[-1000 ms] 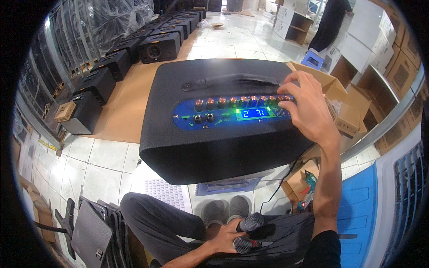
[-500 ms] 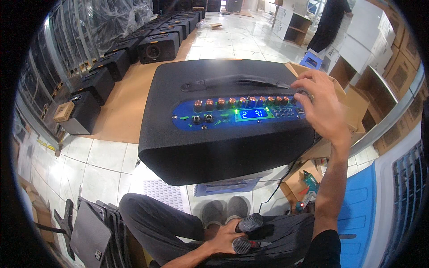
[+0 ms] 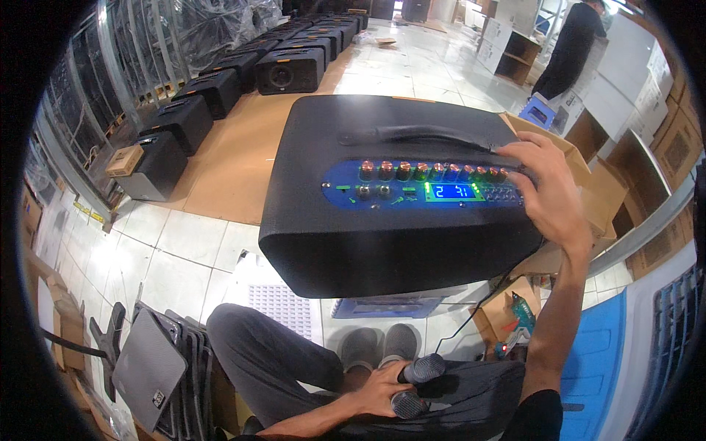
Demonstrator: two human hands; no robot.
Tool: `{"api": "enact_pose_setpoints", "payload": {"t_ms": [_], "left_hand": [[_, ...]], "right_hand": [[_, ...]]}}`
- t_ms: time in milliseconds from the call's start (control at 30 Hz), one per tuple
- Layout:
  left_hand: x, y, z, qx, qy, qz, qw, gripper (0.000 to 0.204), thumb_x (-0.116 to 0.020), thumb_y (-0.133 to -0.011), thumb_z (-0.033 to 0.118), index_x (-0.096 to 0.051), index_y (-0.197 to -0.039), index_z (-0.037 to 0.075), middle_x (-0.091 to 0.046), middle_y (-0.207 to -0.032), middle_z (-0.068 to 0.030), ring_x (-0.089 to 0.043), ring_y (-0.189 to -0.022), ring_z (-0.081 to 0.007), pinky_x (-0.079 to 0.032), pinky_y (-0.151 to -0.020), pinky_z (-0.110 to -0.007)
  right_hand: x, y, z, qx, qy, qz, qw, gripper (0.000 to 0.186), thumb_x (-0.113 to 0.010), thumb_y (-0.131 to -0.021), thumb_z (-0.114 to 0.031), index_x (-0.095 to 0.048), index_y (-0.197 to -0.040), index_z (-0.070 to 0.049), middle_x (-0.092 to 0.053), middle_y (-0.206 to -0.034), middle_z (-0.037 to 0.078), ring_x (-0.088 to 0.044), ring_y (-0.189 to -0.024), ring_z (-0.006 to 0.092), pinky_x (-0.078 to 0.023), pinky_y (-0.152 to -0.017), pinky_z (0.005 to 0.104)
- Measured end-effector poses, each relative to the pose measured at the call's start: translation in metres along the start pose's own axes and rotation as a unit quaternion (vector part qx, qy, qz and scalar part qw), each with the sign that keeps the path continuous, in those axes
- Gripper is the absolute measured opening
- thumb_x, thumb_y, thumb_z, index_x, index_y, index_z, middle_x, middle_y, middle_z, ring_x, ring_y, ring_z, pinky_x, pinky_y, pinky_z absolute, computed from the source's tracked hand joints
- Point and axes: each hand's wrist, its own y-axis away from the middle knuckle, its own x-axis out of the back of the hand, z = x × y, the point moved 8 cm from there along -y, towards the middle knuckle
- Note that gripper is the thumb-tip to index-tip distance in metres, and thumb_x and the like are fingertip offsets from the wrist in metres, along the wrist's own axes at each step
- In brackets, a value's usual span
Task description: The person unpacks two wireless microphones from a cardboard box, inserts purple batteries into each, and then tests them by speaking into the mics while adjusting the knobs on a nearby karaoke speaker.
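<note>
A large black box speaker (image 3: pixel 397 253) with a carry handle (image 3: pixel 434 135) stands before me. Its blue-lit control panel (image 3: pixel 401 197) bears a row of copper-topped knobs (image 3: pixel 404 171), two round sockets and a lit display (image 3: pixel 454 192). My right hand (image 3: pixel 551 187) reaches over the speaker's right end. Its bent fingers are at the right end of the knob row, near the handle's end; what lies between the fingertips is hidden. Low over my lap, my left hand (image 3: pixel 379 389) is closed around two microphones with dark mesh heads, one upper (image 3: pixel 426 369) and one lower (image 3: pixel 409 404).
Rows of black speakers (image 3: pixel 290 71) line brown sheeting at the back left. Grey panels (image 3: pixel 151 371) lean in a stack at lower left. A green tool (image 3: pixel 523 312) and a dark cable lie near a carton at right. Another person (image 3: pixel 573 48) stands among boxes at the back.
My view has shifted, so the speaker and surroundings sit farther right in the picture. My right hand remains at the panel's right end, and the left still holds both microphones.
</note>
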Motion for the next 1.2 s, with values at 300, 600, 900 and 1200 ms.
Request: {"api": "enact_pose_setpoints", "payload": {"t_ms": [300,600,900,1200], "left_hand": [[-0.004,0.002,-0.007,-0.010,0.018,0.007,1.000,0.039,-0.082,-0.066,0.032,-0.078,-0.095,0.006,-0.053,-0.138,-0.0281,-0.055,-0.126,-0.0448,-0.047,-0.105,-0.049],[-0.006,0.003,-0.009,-0.002,0.033,0.003,0.999,0.038,-0.083,-0.067,0.031,-0.077,-0.096,0.008,-0.051,-0.140,-0.0266,-0.053,-0.128,-0.0454,-0.045,-0.105,-0.053],[0.005,-0.001,-0.002,-0.007,0.071,0.031,0.997,0.035,-0.085,-0.070,0.033,-0.076,-0.094,0.009,-0.052,-0.138,-0.0260,-0.056,-0.124,-0.0427,-0.048,-0.102,-0.049],[0.012,-0.006,0.003,-0.012,0.070,0.043,0.997,0.036,-0.087,-0.069,0.032,-0.075,-0.095,0.009,-0.055,-0.131,-0.0238,-0.061,-0.116,-0.0406,-0.051,-0.097,-0.046]], "right_hand": [[-0.009,-0.003,0.002,-0.006,-0.024,-0.026,0.999,0.022,-0.067,-0.087,-0.002,-0.070,-0.109,-0.005,-0.063,-0.118,0.015,-0.053,-0.120,0.0324,-0.040,-0.105,0.0422],[-0.009,-0.003,0.001,-0.025,-0.001,-0.012,1.000,0.013,-0.068,-0.086,-0.004,-0.068,-0.099,-0.005,-0.058,-0.103,0.013,-0.053,-0.107,0.0339,-0.042,-0.096,0.0437],[-0.010,-0.003,0.002,-0.027,0.010,-0.017,0.999,0.013,-0.069,-0.086,-0.006,-0.068,-0.099,-0.004,-0.058,-0.104,0.015,-0.052,-0.107,0.0350,-0.043,-0.096,0.0445],[-0.012,-0.002,0.005,-0.038,0.007,-0.021,0.999,0.014,-0.069,-0.087,-0.008,-0.069,-0.100,-0.004,-0.058,-0.103,0.016,-0.053,-0.107,0.0348,-0.043,-0.097,0.0443]]}}
